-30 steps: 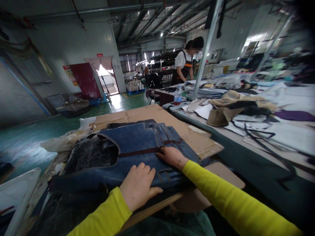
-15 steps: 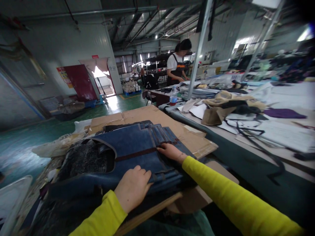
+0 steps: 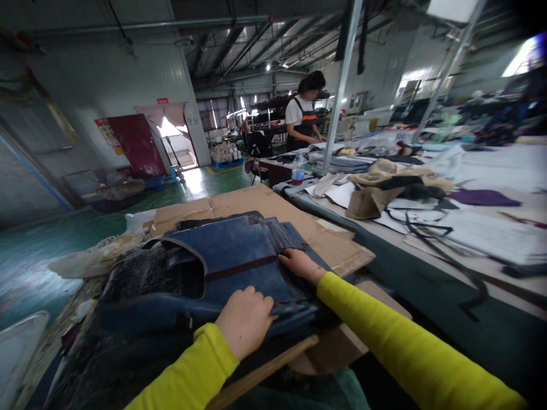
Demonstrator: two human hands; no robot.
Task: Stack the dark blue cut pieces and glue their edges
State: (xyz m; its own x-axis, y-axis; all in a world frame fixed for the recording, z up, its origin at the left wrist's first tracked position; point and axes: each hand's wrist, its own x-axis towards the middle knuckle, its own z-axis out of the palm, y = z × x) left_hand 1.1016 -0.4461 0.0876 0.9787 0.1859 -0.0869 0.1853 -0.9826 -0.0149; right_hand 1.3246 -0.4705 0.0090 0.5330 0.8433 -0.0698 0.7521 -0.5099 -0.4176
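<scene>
A stack of dark blue fabric pieces (image 3: 239,242) with bound edges lies fanned out in front of me. The top piece has a curved cut-out on its left and a brown strip (image 3: 241,267) across it. My left hand (image 3: 245,322) is curled over its near edge, the fingertips partly hidden. At the right end of the strip, my right hand (image 3: 299,265) grips the side edge, thumb and fingers close together. Black mottled material (image 3: 141,279) shows through the cut-out and to the left.
Cardboard (image 3: 252,199) lies beneath and behind the stack. A wooden edge (image 3: 273,364) runs along the near side. On the right, a long table (image 3: 431,239) carries cloth scraps, a black strap (image 3: 448,273) and a bottle (image 3: 298,169). A co-worker (image 3: 303,114) stands behind it.
My left hand has shifted slightly right along the near edge, and the near part of the top piece has moved right with it. My right hand stays at the strip's end.
</scene>
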